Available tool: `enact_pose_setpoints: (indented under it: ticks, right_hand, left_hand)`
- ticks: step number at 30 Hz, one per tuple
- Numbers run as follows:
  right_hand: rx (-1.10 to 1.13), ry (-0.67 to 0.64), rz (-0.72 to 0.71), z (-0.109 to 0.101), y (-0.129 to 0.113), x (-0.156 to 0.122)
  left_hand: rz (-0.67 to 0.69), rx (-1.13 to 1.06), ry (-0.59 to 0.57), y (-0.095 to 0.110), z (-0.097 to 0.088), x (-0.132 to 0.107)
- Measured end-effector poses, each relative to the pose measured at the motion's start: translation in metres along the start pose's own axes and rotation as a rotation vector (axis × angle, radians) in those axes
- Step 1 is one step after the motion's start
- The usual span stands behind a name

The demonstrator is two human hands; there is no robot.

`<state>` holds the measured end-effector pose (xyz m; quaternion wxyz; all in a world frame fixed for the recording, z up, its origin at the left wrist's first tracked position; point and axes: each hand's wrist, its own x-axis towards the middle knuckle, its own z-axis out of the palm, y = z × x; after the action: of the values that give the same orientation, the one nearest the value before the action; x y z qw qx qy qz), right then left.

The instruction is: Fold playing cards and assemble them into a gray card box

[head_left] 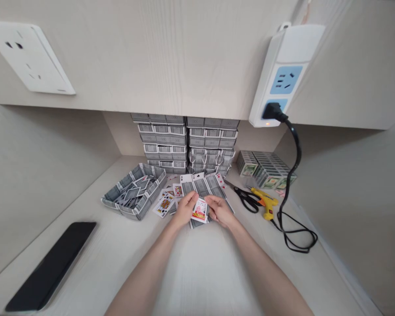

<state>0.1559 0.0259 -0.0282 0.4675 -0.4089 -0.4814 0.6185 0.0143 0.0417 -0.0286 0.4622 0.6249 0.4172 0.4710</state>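
Observation:
Between my two hands is a playing card [200, 210] with a red, yellow and white face. My left hand [186, 208] pinches its left edge, and my right hand [219, 210] grips the right edge. Whether more cards lie behind it I cannot tell. Under and beyond my hands, grey-backed playing cards [201, 188] are laid out in a group, some joined or overlapping. Loose face-up cards, among them a king [164, 204], lie just left of my left hand.
A tray made of folded cards [140, 215] holds loose cards at left. Stacked card trays [164, 139] stand behind. At right are black scissors [246, 199], a yellow glue gun [266, 202], its cord and card packs [266, 169]. A black phone [52, 265] lies front left; a power strip [285, 74] hangs above.

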Motion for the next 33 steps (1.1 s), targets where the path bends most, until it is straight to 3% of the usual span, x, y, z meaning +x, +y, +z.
enact_pose_setpoints:
  ticks: [9, 19, 27, 33]
  right_hand:
    - [-0.215, 0.05, -0.098, 0.009, -0.002, -0.003]
    - [0.03, 0.074, -0.031, 0.01, 0.006, 0.0]
    - [0.082, 0.009, -0.004, 0.01, 0.004, -0.002]
    - [-0.037, -0.036, -0.024, 0.01, -0.001, -0.003]
  left_hand:
    - [0.007, 0.248, 0.088, 0.002, 0.002, -0.001]
    - [0.011, 0.077, 0.135, 0.007, 0.009, -0.001]
    - [-0.181, -0.319, 0.137, 0.007, 0.009, -0.001]
    - [-0.212, -0.234, 0.055, 0.004, 0.008, 0.001]
